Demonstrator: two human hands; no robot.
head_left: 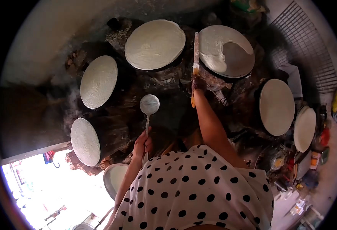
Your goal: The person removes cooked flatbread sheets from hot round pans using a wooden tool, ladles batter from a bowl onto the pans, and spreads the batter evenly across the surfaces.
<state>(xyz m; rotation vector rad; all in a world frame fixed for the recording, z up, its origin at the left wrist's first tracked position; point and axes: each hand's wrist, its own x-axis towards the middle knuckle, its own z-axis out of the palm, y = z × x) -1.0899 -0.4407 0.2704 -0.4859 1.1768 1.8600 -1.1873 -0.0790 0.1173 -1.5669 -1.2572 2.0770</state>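
My right hand (198, 83) is closed round the handle of a long flat spatula (196, 50), whose blade lies at the left edge of the upper right round pan (239, 61). White batter (212, 44) covers part of that pan in a curved band, leaving grey surface bare. Low in the middle, my left hand (142, 142) grips the handle of a metal ladle (149, 104), its round bowl pointing away from me. At the upper centre, another round pan is covered by a white sheet (155, 45).
White rounds lie on pans at the left (98, 82), lower left (85, 142) and right (277, 107). Another stack-like round (304, 129) is farther right. A bowl of pale liquid (115, 178) stands beside my left forearm. A wire rack (306, 46) leans at the upper right.
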